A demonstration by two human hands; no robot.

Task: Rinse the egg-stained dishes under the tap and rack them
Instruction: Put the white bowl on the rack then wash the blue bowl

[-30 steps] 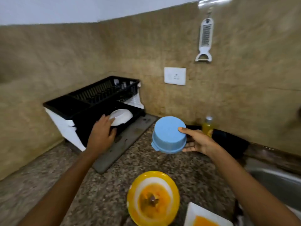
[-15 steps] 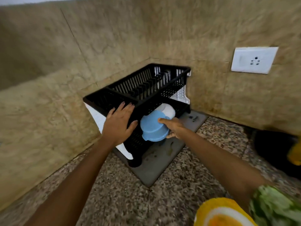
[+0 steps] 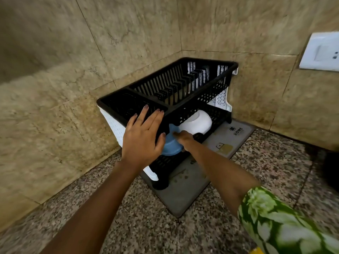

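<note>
Head view. At the centre of the frame we see the two-tier dish rack (image 3: pixel 183 85), black baskets on white side panels, set into the tiled corner on a grey drying mat (image 3: pixel 185 191) that lies on the speckled granite counter (image 3: pixel 128 226).

Left hand (image 3: pixel 142 136): fingers straight and spread, palm pressed flat on the front rim of the upper basket, left of centre. It holds nothing; we judge that it braces the rack.

Right hand (image 3: pixel 183 139): reaching under the upper basket into the lower tier, just right of the left hand. Its fingers touch the blue bowl (image 3: pixel 171 148), but the left hand and the basket rim hide most of the fingers, so we cannot tell whether they grip the bowl or only push it.

Blue bowl: tipped on its side in the lower tier, partly hidden behind the left hand. White bowl (image 3: pixel 197 123): also in the lower tier, just right of and behind the blue bowl; the two look close enough to touch, though we cannot confirm contact.

Upper basket: no dishes visible in its slots.

Progress, as a judgement: one bowl is racked and the blue bowl is being seated. The sink and any remaining dishes lie outside the frame, so what is left cannot be read here. A white wall socket (image 3: pixel 321 52) sits at the right edge.
</note>
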